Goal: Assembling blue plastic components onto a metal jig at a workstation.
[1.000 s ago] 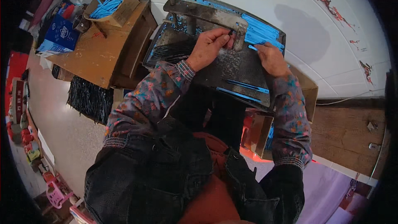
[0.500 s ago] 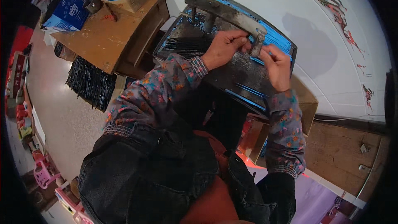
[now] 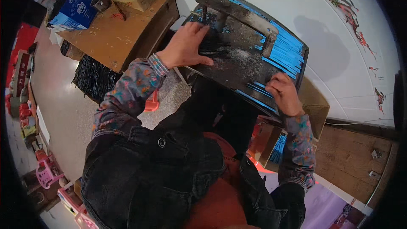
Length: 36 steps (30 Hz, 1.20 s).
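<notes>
My left hand [image 3: 184, 46] is open, thumb spread away from the fingers, over the left of a dark worktable [image 3: 229, 70]. Beneath and beside it lie thin black strands [image 3: 214, 47], partly hidden by the hand. My right hand [image 3: 285, 94] is closed at the table's right side, its fingertips at the end of a thin blue strip [image 3: 261, 85]. Beside that strip lie other dark-edged blue strips. Above the table reaches a metal press arm [image 3: 237, 12], its head [image 3: 268, 46] standing over the surface between my hands.
A pile of blue strips [image 3: 285, 53] fills the table's right back corner. To the left, a wooden cabinet [image 3: 114, 38] bears a cardboard box [image 3: 142, 2] of blue strips. Black strands [image 3: 95, 78] hang below it. Another cardboard box [image 3: 269, 144] stands below the table at right.
Both hands have left the press head. The left hand moved left toward the black strands and opened; the right came nearer to me, to the dark-edged strips at the table's front.
</notes>
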Available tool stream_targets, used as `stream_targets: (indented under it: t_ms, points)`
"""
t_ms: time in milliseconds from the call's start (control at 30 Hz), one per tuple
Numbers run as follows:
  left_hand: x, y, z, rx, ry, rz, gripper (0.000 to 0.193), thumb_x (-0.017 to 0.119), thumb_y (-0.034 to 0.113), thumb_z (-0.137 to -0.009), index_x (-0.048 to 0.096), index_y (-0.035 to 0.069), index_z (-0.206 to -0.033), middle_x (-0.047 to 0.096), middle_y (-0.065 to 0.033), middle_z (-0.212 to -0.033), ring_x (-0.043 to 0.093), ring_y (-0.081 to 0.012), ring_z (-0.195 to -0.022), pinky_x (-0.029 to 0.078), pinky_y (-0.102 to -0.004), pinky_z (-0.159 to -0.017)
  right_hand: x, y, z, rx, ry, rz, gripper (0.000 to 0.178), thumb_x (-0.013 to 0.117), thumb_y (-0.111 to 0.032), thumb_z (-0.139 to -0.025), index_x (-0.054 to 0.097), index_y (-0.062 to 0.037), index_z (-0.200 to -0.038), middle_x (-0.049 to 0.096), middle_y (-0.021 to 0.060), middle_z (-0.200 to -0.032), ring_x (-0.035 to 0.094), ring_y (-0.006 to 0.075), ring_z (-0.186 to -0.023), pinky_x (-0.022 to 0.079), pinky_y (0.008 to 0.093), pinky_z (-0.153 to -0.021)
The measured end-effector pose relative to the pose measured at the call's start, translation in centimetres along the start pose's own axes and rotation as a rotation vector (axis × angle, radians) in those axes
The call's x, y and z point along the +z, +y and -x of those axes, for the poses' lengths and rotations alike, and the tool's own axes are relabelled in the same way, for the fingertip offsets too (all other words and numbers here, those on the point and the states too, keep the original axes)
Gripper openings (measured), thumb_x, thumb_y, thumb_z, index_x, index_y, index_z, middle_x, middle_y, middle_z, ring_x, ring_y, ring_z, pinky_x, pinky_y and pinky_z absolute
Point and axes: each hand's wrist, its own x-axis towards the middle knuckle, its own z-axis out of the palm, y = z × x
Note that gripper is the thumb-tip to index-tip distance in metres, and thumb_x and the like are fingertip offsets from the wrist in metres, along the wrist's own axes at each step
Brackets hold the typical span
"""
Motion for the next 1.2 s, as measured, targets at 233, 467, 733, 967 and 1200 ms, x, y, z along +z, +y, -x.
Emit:
stream_targets:
  t_ms: [233, 467, 733, 967, 1200]
  points:
    - [0.9, -1.7, 0.5, 0.013, -0.160, -0.064, 0.042, 0.065, 0.025, -0.077, 0.053, 0.002, -0.109, 0.051, -0.0141, -0.104, 0.051, -0.0302, -0.085, 0.045, -0.0364, -0.075, 0.5, -2.3, 0.7, 0.050, -0.068, 0.039, 0.004, 0.062, -0.008, -0.077, 0.061, -0.0045, -0.078, 0.051, 0.0063, -0.082, 0.049, 0.0258, -0.078, 0.041, 0.0350, -0.075]
    - [-0.3, -0.5, 0.0, -0.078, -0.204, -0.106, 0.023, 0.057, 0.015, -0.081, 0.053, 0.003, -0.100, 0.055, -0.0103, -0.079, 0.051, -0.0296, -0.063, 0.045, -0.0356, -0.060, -0.7, -1.7, 0.8, 0.012, -0.023, 0.062, 0.008, 0.062, -0.007, -0.076, 0.062, -0.0028, -0.083, 0.054, 0.0076, -0.090, 0.051, 0.0272, -0.083, 0.042, 0.0353, -0.077]
    - [-0.8, 4.9, -4.1, -0.368, 0.246, 1.101, 0.013, 0.055, 0.013, -0.088, 0.059, 0.005, -0.097, 0.055, -0.0002, -0.070, 0.046, -0.0095, -0.058, 0.038, -0.0237, -0.053, 0.3, 2.9, -2.3, 0.011, 0.104, 0.356, 0.023, 0.060, -0.008, -0.077, 0.060, -0.0025, -0.099, 0.056, 0.0094, -0.099, 0.053, 0.0314, -0.089, 0.045, 0.0354, -0.077]
    - [4.9, 6.4, -5.2, -0.310, 0.183, 1.231, 0.016, 0.057, 0.014, -0.090, 0.061, 0.002, -0.099, 0.059, -0.0009, -0.076, 0.050, -0.0083, -0.063, 0.042, -0.0210, -0.059, 0.9, 3.4, -1.9, -0.025, 0.021, 0.545, 0.029, 0.056, -0.009, -0.077, 0.057, -0.0031, -0.105, 0.054, 0.0094, -0.095, 0.052, 0.0305, -0.082, 0.045, 0.0360, -0.072]
    - [5.3, 6.4, -6.1, -0.249, 0.055, 1.434, 0.015, 0.055, 0.010, -0.091, 0.062, 0.000, -0.100, 0.063, -0.0034, -0.084, 0.056, -0.0116, -0.080, 0.046, -0.0246, -0.078, -0.1, 0.2, -1.6, 0.154, 0.259, 0.089, 0.021, 0.054, -0.008, -0.081, 0.060, -0.0008, -0.100, 0.055, 0.0058, -0.087, 0.051, 0.0217, -0.071, 0.043, 0.0307, -0.066]
